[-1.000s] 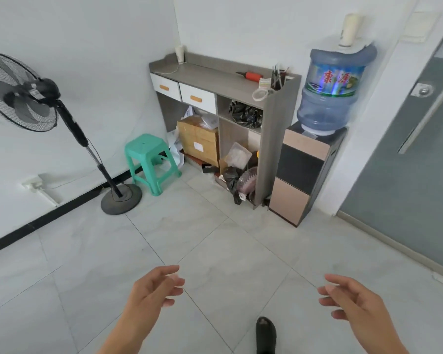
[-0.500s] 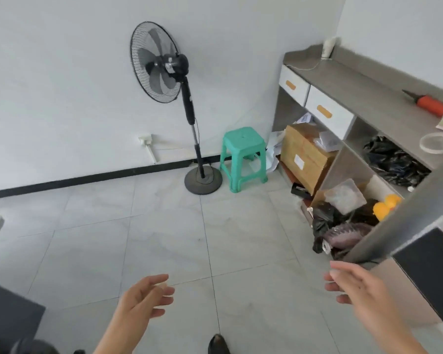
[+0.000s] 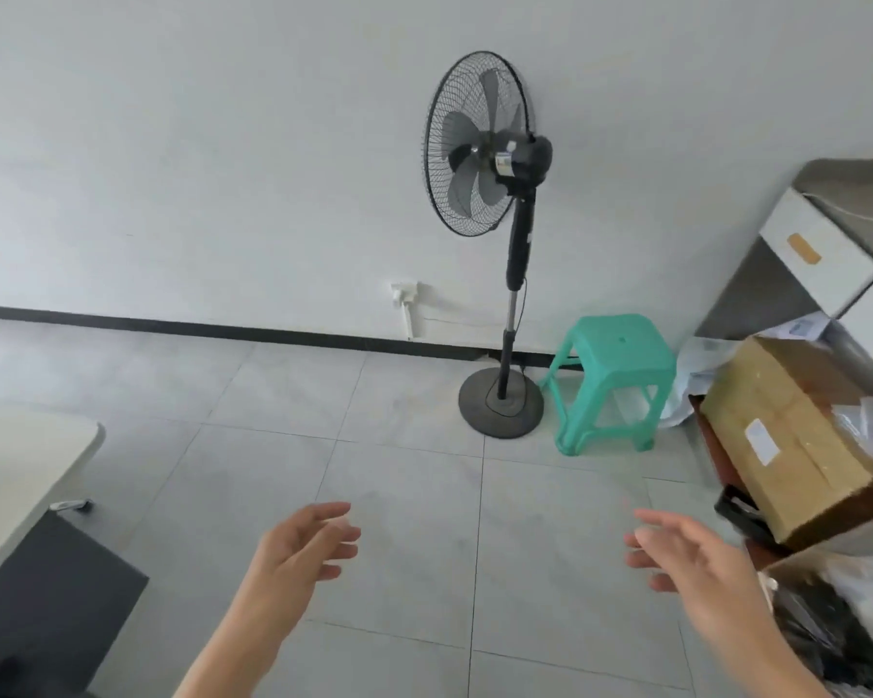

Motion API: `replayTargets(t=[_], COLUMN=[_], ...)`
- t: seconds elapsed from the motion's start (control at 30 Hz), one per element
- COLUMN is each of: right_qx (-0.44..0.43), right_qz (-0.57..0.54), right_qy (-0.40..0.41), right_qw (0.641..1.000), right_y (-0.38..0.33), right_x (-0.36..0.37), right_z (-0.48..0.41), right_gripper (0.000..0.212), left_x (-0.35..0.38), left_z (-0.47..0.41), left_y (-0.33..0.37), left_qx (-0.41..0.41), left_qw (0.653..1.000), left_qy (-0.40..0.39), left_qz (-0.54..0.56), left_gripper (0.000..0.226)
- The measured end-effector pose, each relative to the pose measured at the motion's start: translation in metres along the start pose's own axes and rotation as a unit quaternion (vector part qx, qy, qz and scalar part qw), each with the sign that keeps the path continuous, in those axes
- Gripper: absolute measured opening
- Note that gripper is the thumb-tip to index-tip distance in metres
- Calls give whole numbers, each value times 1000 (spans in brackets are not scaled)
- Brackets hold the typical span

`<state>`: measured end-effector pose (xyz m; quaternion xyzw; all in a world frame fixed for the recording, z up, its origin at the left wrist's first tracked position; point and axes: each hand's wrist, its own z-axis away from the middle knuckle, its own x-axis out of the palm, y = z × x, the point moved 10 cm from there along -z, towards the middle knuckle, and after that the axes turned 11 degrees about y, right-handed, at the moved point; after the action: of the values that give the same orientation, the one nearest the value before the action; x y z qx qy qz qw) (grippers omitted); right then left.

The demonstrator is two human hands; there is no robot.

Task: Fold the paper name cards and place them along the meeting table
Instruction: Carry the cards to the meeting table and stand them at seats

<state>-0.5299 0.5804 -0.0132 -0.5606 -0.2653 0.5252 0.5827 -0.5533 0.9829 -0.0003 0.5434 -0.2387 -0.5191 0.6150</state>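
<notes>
No paper name cards are in sight. The rounded corner of a pale table (image 3: 26,460) shows at the left edge, with a dark panel under it. My left hand (image 3: 298,551) hovers over the tiled floor at the lower middle, fingers apart and holding nothing. My right hand (image 3: 691,561) is held out at the lower right, also with loose spread fingers and nothing in it. Both hands are well to the right of the table corner.
A black standing fan (image 3: 495,158) stands against the white wall, its base on the floor. Beside it is a green plastic stool (image 3: 611,360). A grey cabinet (image 3: 827,234) with white drawers, a cardboard box (image 3: 787,440) and black bags (image 3: 827,642) crowd the right side.
The view has swung left: the water dispenser and cabinet slid out to the right, the fan moved toward the centre, and the table corner came into view at left. Both hands stay open.
</notes>
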Motion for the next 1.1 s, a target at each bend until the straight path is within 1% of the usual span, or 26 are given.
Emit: replayTargets(t=[0.1, 0.27, 0.43, 0.53, 0.63, 0.73, 0.9, 1.0, 1.1], right_qx=[-8, -21, -49, -75, -106, -135, -145, -147, -161], right_qz=[12, 42, 59, 78, 97, 107, 133, 138, 136], right_qy=[-44, -140, -244, -313, -380, -428, -494, -511, -538], right_qw=[999, 989, 967, 943, 914, 887, 847, 836, 816], right_y=[-24, -51, -108, -150, -189, -215, -221, -231, -256], right_x=[57, 174, 303, 384, 463, 537, 650, 709, 766], right_z=[-51, -141, -219, -246, -248, -238, -198, -172, -136], right_gripper=[15, 15, 13, 12, 11, 11, 13, 14, 14], left_x=[-20, -65, -95, -113, -140, -168, -228, -274, -326], left_z=[-45, -117, -172, -187, -184, -181, -200, -226, -257], left_y=[14, -1, 1, 9, -1, -21, -55, -64, -53], left_qx=[-5, -64, -106, -117, -145, -175, -209, -215, -197], left_qw=[999, 987, 964, 946, 916, 886, 837, 822, 821], left_qy=[42, 150, 241, 297, 363, 412, 478, 498, 503], left_qz=[4, 8, 29, 56, 91, 119, 162, 175, 185], left_gripper=[17, 17, 16, 16, 17, 19, 18, 17, 17])
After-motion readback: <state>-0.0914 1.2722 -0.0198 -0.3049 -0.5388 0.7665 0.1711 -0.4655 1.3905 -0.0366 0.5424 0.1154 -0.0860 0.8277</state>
